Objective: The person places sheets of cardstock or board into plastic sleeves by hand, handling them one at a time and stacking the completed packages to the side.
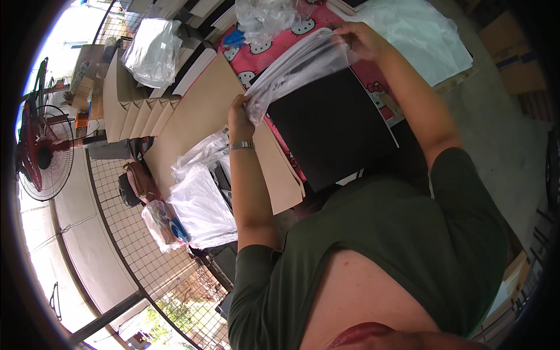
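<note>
From my remote seat I see both arms stretched out away from the body, each hand gripping one end of a bundle of clear, crinkled plastic bags (297, 67). My left hand (238, 119) is clenched around the lower end of the bundle, knuckles up, with a metal wristwatch (241, 145) at the wrist and the forearm running straight back toward the dark green shirt (402, 251). My right hand (360, 39) pinches the far end of the same bundle between thumb and fingers, the elbow bent and the forearm angled down toward the shoulder.

The bundle hangs stretched between the two hands, above a flat black rectangular sheet (332, 131) that lies on a pink cartoon-print cloth (262, 52). Just beside the left hand lies a stack of tan cardboard sheets (198, 116). More loose clear plastic bags (201, 201) sit below that forearm, and a red standing fan (41, 151) is well apart at the left.
</note>
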The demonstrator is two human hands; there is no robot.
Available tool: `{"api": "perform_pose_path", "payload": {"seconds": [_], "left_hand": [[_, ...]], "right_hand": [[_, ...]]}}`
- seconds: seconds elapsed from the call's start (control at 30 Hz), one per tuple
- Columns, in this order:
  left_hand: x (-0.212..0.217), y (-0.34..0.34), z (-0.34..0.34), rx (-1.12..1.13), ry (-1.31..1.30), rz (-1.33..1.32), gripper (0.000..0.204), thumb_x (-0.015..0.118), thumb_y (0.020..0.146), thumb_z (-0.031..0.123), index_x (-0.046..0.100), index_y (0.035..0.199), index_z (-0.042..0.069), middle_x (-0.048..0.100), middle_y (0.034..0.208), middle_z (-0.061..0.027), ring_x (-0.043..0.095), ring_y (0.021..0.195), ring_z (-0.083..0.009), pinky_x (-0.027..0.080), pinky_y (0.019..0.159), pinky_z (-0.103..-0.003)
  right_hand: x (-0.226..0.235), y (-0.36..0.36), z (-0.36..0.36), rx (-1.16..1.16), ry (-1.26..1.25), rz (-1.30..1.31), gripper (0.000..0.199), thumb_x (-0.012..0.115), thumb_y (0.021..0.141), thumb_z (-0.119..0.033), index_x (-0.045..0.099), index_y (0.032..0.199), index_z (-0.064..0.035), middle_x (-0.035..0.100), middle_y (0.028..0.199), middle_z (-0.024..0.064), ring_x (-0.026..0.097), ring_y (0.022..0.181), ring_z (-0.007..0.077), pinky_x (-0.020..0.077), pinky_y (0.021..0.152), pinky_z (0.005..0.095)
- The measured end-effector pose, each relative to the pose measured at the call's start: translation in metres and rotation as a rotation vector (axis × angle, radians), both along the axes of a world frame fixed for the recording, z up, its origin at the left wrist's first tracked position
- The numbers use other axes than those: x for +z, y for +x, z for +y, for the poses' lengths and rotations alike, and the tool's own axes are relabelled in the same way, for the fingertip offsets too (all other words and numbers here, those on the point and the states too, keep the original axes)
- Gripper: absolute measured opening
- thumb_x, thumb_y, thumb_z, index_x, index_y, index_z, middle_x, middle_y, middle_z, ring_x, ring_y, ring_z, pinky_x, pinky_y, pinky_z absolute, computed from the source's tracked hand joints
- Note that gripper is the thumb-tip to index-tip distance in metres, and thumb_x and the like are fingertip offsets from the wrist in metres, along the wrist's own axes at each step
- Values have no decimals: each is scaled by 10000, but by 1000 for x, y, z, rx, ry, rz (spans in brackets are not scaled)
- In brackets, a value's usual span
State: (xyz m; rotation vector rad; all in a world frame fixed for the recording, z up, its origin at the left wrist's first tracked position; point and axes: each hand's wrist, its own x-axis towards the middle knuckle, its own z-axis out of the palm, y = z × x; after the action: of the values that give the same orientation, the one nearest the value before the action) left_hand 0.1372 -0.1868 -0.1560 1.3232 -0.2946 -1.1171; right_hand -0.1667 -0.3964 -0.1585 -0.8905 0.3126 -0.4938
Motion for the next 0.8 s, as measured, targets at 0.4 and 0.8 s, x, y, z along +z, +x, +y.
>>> {"api": "perform_pose_path", "payload": {"seconds": [0.4,0.8], "left_hand": [[-53,35,-52,-287,424,-1300,291,512,781,237,637,733,-21,595,716,-204,582,694,-322,444,625,-398],[226,-36,20,153,26,-989,331,635,779,310,647,872,-7,576,762,-78,518,652,-139,399,578,-262]], "right_hand": [[-53,83,-10,-453,-1111,1291,240,532,745,-169,630,866,13,612,907,229,601,860,357,472,777,438],[199,14,24,-512,-819,407,261,454,776,-186,590,681,16,540,601,186,561,616,248,412,590,387]]}}
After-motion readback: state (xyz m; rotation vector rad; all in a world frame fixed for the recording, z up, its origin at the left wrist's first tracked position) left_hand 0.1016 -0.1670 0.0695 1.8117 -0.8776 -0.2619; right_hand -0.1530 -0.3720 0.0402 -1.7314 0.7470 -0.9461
